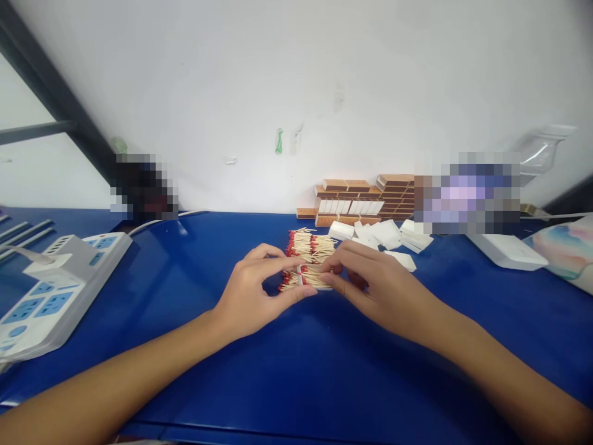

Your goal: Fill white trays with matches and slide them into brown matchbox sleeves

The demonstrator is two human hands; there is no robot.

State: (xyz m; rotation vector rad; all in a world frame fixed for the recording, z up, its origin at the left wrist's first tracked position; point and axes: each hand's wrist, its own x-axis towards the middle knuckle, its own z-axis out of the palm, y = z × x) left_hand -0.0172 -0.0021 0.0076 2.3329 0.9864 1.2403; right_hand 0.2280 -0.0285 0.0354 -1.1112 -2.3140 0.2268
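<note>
Left hand [248, 289]: I grip the tray [321, 288].
Right hand [386, 281]: at its right end, grip unclear.
Matches [309, 246]: behind it.

Just below centre, at six o'clock, the right hand [377, 275] covers the right end of a tray [319, 287]; what its fingertips pinch cannot be told. Both hands hide parts of the matches [308, 245]. Pixelated patches [470, 191] blur whatever stands near nine and three o'clock, the latter hiding part of a bottle [540, 154]. The left edge crops a power strip [99, 281] towards nine; the right edge crops a pastel item [567, 244] at three.
</note>
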